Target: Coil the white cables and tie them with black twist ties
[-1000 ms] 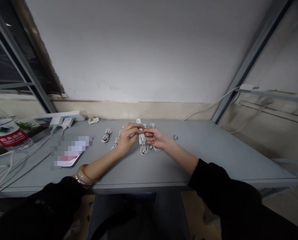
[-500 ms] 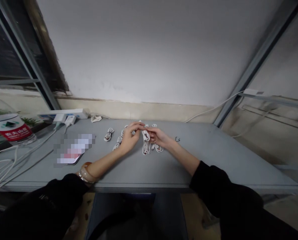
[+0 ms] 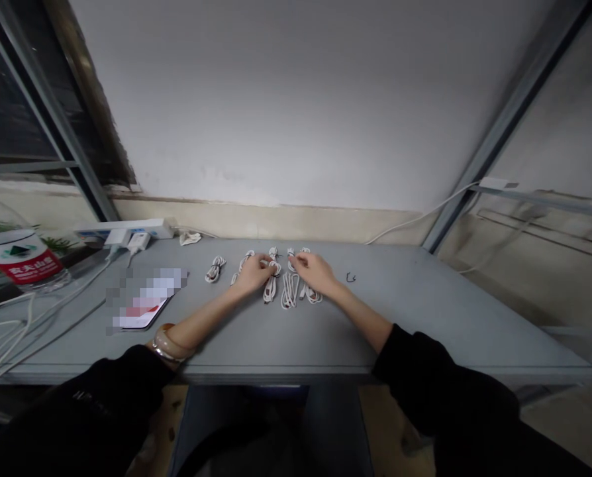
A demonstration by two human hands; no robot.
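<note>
My left hand [image 3: 252, 273] pinches the upper end of a coiled white cable [image 3: 269, 291], which rests on the desk below the fingertips. My right hand [image 3: 318, 273] is closed, its fingertips beside another bundled white cable [image 3: 291, 253]; whatever they hold is hidden. Between and in front of the hands lies a loosely looped white cable [image 3: 289, 291]. A further white cable coil [image 3: 312, 295] sticks out from under my right hand. Behind my left hand are more white bundles [image 3: 249, 255], partly covered by it.
One tied white cable [image 3: 215, 269] lies apart at the left. Small black ties [image 3: 350, 277] are on the grey desk [image 3: 415, 311] to the right. A phone [image 3: 149, 298], a power strip [image 3: 159, 228] and a bottle [image 3: 22, 258] with trailing cords occupy the left side.
My hands were together around a white cable bundle and have since parted. The left hand has brought the bundle down to the left; the right hand has let go of it.
</note>
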